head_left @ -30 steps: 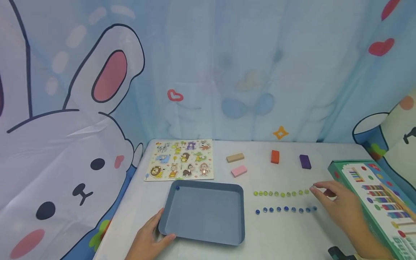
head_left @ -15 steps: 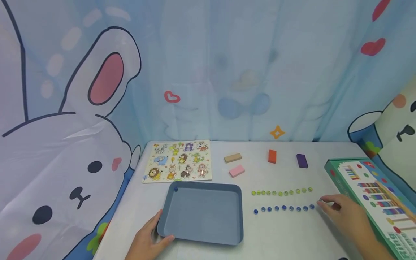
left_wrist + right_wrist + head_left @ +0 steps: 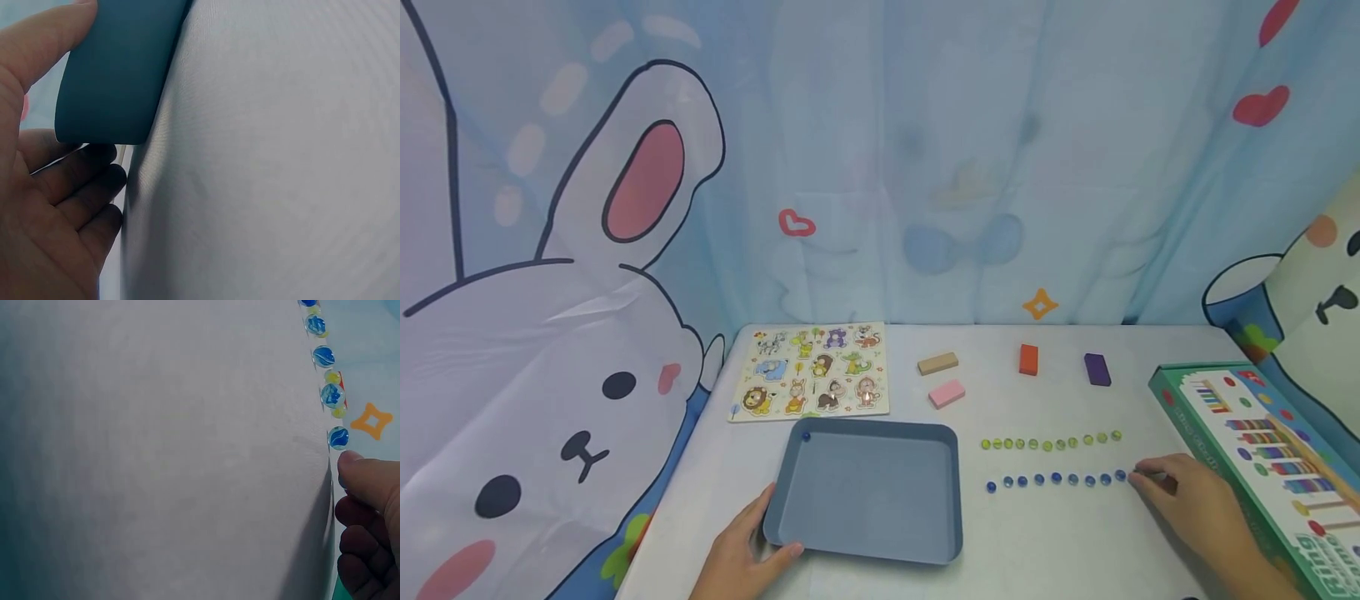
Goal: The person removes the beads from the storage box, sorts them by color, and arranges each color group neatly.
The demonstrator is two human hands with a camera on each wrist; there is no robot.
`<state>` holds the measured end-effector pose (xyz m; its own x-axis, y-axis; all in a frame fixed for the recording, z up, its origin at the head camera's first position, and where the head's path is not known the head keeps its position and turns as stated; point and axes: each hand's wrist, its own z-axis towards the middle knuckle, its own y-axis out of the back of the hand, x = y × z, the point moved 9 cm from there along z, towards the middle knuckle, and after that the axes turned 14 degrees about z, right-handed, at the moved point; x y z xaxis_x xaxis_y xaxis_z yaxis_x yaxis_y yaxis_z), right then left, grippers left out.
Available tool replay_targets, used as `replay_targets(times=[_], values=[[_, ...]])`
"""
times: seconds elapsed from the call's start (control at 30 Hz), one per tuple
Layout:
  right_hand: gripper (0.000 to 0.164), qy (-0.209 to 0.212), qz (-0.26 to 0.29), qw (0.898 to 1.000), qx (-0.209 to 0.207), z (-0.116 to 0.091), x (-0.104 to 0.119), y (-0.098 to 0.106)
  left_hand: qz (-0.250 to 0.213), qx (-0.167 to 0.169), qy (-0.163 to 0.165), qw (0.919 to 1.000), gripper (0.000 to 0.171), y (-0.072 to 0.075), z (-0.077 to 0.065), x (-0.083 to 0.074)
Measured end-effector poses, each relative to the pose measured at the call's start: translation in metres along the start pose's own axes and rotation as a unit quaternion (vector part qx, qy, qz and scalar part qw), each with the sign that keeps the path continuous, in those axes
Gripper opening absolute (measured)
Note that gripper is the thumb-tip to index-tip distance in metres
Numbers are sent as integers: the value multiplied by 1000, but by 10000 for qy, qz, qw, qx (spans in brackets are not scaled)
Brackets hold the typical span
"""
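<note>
My left hand (image 3: 741, 546) holds the near left corner of a grey-blue tray (image 3: 865, 553), thumb on the front side, fingers around the left side. The left wrist view shows the thumb against the wall of the tray (image 3: 119, 81). My right hand (image 3: 1195, 504) is at the right end of a row of blue glass marbles (image 3: 1056, 478). Between its thumb and fingers it pinches a marble (image 3: 342, 482), mostly hidden by the thumb, close beside the last blue marble (image 3: 338, 438). Behind runs a row of yellow-green marbles (image 3: 1047, 446).
One blue marble (image 3: 807, 436) lies in the tray's far left corner. Behind stand an animal puzzle board (image 3: 808, 372) and tan (image 3: 937, 363), pink (image 3: 947, 393), orange (image 3: 1028, 360) and purple (image 3: 1097, 370) blocks. A green box (image 3: 1262, 467) lies right of my right hand.
My right hand has moved from the right end of the yellow-green row toward me, down to the right end of the blue row. The left hand stays on the tray.
</note>
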<state>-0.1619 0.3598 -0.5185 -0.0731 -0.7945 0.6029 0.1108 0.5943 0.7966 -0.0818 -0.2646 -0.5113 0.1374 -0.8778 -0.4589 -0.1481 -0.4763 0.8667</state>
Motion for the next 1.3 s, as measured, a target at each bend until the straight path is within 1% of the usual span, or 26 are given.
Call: replay_targets(times=[0.17,0.33,0.4,0.47,0.57,0.63,0.7,0.8,0.9,1.0,1.07,1.2,1.3], values=[[24,109,-45,9999,-20,1,1,-3,-28,13,37,10000,111,0,-1,1],[22,130,-45,9999,54,3,2,-6,-54,27,58,10000,109,0,-2,1],[23,126,-46,9999,84,3,3,-6,-60,43,74,9999,109,0,-2,1],[28,85,-30,9999,116,3,3,-6,-57,51,86,9999,110,0,-2,1],[36,25,-26,10000,77,3,4,1,-56,48,82,9999,110,0,-2,1],[38,65,4,10000,-5,3,7,8,-58,41,67,10000,110,0,-2,1],[37,225,20,9997,-119,3,13,16,-64,31,52,10000,111,-1,-2,1],[33,451,63,9987,-243,5,24,26,-67,18,43,10000,112,-1,-2,1],[31,539,150,9980,-310,6,39,35,-48,-25,16,10000,111,-1,-2,2],[31,680,256,9966,-380,8,58,44,-34,-58,-15,10000,111,0,-2,1],[32,850,364,9947,-442,10,72,47,-28,-69,-25,10000,110,0,-2,1],[35,1175,567,9898,-578,15,103,45,-3,-101,-52,9999,110,2,-2,0],[37,1361,679,9868,-561,19,128,38,4,-146,-83,9999,109,2,-1,-1]])
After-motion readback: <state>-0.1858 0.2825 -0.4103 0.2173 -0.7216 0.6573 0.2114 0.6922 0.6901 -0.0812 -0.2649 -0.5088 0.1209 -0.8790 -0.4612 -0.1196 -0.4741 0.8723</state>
